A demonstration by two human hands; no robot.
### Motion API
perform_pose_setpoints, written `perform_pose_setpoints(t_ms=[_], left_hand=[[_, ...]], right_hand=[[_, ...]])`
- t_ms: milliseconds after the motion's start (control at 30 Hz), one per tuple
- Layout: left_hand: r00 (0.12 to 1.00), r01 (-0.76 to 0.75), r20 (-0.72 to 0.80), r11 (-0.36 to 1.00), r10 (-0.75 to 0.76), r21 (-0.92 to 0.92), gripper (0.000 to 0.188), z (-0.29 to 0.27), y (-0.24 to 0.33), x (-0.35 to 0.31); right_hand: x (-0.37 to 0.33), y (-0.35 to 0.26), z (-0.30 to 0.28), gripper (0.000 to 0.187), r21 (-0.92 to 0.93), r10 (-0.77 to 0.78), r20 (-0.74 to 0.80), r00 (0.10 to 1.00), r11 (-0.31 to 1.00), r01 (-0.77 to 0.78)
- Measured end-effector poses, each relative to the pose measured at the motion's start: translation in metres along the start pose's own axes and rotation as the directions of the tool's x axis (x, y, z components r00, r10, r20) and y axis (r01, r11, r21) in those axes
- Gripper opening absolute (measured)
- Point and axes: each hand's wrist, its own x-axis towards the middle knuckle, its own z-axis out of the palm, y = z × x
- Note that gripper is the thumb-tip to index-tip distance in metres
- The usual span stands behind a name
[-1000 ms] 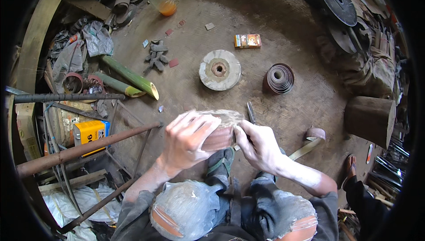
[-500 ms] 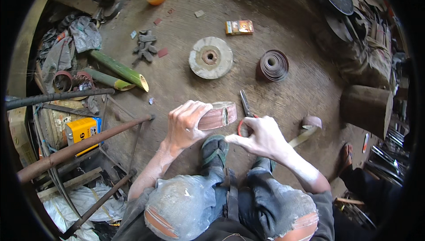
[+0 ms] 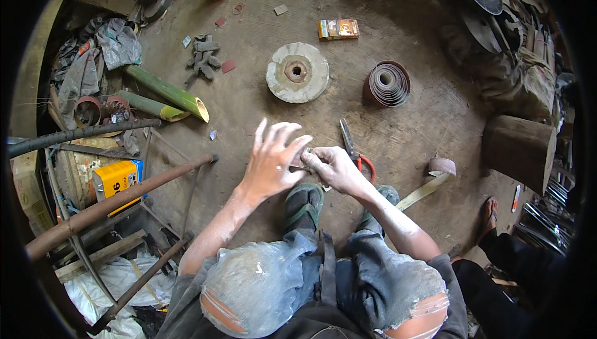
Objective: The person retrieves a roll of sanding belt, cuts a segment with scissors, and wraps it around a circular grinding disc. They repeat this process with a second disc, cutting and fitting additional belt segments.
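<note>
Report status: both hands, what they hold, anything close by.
Left hand open, fingers spread over a small pale piece. Right hand pinching it. Pliers on the ground beside the right hand; grinding disc beyond, apart.

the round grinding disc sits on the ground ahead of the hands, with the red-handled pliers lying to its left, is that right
Not quite. The round grinding disc does sit on the ground ahead of both hands, the left hand and the right hand, but the red-handled pliers lie nearer the person and to the disc's right, beside the right hand. The head view shows this.
</note>
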Motion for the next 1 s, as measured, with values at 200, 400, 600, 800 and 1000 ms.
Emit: perform_pose_setpoints(t_ms=[200,400,600,800,1000], left_hand=[[0.946,-0.157,0.263,0.978,0.188,-0.134,0.036,-0.011,-0.002,0.006],[0.991,-0.087,0.083,0.985,0.100,-0.150,0.045,-0.053,-0.015,0.031],[0.968,-0.037,0.216,0.923,0.128,-0.383,0.062,-0.047,-0.011,0.039],[0.903,0.320,0.420,0.790,-0.088,-0.523,0.092,-0.025,-0.030,0.034],[0.781,0.353,0.621,0.776,0.064,-0.523,0.099,-0.033,-0.025,0.048]], right_hand=[[-0.030,-0.001,0.027,0.040,0.193,0.088,-0.062,0.994,0.978,-0.074],[-0.081,0.002,0.022,0.033,-0.114,-0.262,-0.153,0.953,0.962,0.247],[-0.058,-0.006,-0.026,0.009,-0.020,-0.284,-0.304,0.910,0.956,0.292],[-0.039,-0.022,-0.051,0.036,-0.431,-0.503,-0.069,0.862,0.794,0.429],[-0.018,-0.028,-0.024,0.033,-0.063,-0.528,0.092,0.844,0.843,0.534]])
